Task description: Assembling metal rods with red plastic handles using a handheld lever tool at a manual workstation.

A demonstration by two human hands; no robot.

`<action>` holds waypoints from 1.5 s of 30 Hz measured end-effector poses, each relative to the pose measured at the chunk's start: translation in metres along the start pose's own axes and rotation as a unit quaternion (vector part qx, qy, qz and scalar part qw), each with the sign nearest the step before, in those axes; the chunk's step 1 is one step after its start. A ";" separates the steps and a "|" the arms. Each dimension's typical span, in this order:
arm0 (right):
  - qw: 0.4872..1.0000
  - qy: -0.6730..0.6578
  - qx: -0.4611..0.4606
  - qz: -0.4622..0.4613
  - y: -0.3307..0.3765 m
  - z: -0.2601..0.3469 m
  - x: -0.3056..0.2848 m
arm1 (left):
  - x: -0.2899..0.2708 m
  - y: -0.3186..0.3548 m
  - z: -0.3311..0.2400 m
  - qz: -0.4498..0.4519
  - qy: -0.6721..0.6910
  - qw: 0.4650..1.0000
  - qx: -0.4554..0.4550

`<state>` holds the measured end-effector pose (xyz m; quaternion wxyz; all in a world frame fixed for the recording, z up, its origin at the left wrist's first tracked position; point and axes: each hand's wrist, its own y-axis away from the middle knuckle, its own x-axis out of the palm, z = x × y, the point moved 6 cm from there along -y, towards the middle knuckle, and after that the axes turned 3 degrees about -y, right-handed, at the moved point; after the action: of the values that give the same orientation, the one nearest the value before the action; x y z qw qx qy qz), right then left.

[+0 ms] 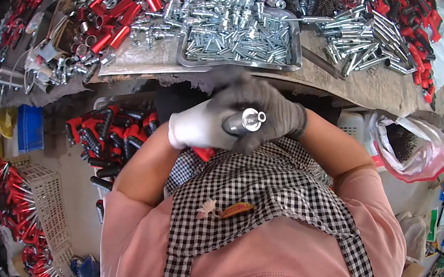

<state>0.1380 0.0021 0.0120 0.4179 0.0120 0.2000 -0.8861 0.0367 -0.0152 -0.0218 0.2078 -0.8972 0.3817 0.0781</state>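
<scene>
Both my hands are together in front of my apron, closed around a rivet gun. Its round silver nose pokes up between the gloves, and a bit of red shows below my left wrist. My left hand, in a white glove with grey fingers, wraps the tool from the left. From the right, my right hand in a grey glove closes against it. The fingers overlap and blur near the top, so the exact grip of each is partly hidden.
A metal tray of small silver pins sits on the bench edge beyond my hands. Red sleeves, metal fittings and silver rods lie around it. Red-and-black tool bodies are heaped lower left, near a plastic crate. A plastic bag stands right.
</scene>
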 end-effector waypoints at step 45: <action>0.600 -0.347 0.568 -0.445 0.248 -0.240 0.014 | 0.224 0.006 0.314 -0.230 0.623 0.552 -0.503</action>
<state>0.2788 -0.0618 -0.2968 -0.0809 -0.1515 -0.5230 -0.8348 0.1943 -0.0293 -0.3735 -0.5569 -0.7366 0.0948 -0.3719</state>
